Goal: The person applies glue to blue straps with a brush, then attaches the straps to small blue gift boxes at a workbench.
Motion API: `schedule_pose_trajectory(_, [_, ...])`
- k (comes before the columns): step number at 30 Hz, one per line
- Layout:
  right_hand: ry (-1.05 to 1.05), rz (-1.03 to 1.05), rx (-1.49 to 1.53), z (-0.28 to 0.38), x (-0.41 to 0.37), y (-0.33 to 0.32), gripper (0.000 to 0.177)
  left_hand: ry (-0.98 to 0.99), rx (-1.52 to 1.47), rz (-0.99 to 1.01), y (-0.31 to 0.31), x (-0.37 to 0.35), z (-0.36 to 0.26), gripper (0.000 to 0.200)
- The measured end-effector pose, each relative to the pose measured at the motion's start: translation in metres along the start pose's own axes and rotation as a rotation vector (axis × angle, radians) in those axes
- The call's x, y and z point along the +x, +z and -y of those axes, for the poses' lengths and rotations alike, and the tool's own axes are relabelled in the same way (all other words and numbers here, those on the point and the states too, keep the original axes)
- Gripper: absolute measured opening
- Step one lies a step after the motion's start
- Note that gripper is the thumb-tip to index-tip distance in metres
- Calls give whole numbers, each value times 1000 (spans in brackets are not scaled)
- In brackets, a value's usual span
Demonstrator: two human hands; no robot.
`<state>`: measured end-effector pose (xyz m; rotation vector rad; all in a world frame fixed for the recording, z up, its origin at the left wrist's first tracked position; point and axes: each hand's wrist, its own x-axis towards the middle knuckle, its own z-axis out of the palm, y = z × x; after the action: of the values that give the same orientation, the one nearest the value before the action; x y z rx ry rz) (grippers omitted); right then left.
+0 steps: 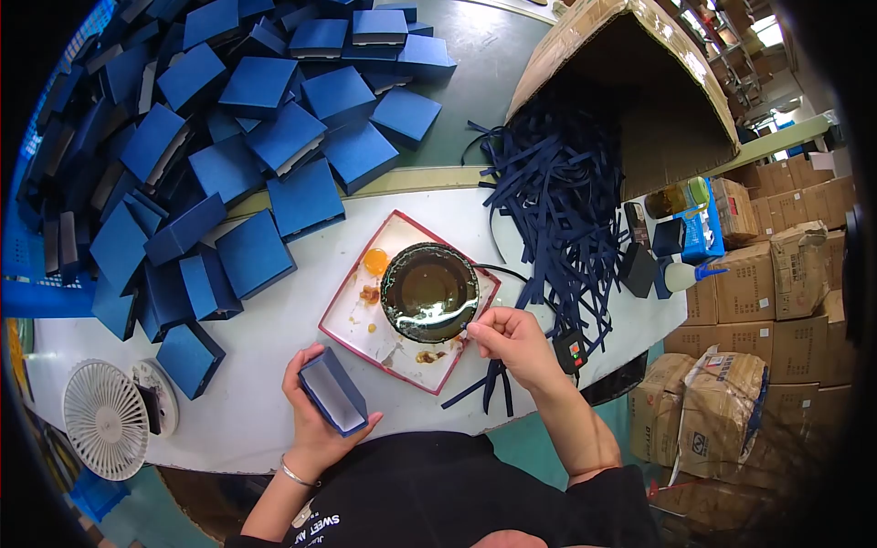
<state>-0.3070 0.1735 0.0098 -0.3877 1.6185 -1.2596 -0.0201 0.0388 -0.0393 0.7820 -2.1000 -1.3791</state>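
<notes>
A small blue box point(334, 391), its pale inside facing up, is held in my left hand point(315, 416), with the fingers around its sides. My right hand point(513, 345) is pinched at the lower right rim of a round dark pot point(429, 292). A tiny dark blue piece shows at its fingertips, probably a ribbon end. The pot holds brownish liquid and stands on a white tray with a red edge point(373, 358), stained with amber spots. Loose dark blue ribbons point(496, 388) lie just below my right hand.
Many blue boxes point(258, 87) are piled at the left and back. Dark blue ribbons point(566, 183) spill from a large carton point(722, 100). A white fan point(105, 420) stands at the left, a controller point(571, 352) and a glue bottle point(681, 277) at the right, beyond them stacked cartons point(744, 283).
</notes>
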Motion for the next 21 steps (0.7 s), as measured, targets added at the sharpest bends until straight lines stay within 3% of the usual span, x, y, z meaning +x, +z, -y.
schedule_pose_trajectory(7, [-5, -15, 58, -4, 0, 3, 15, 4, -53, -61, -2, 3, -4, 126])
schedule_pose_trajectory(12, [9, -19, 81, -8, -1, 2, 15, 120, 9, -75, -12, 18, -19, 121])
schedule_pose_trajectory(21, [-81, -105, -38, 22, -54, 27, 11, 381, 349, -111, -9, 48, -57, 103])
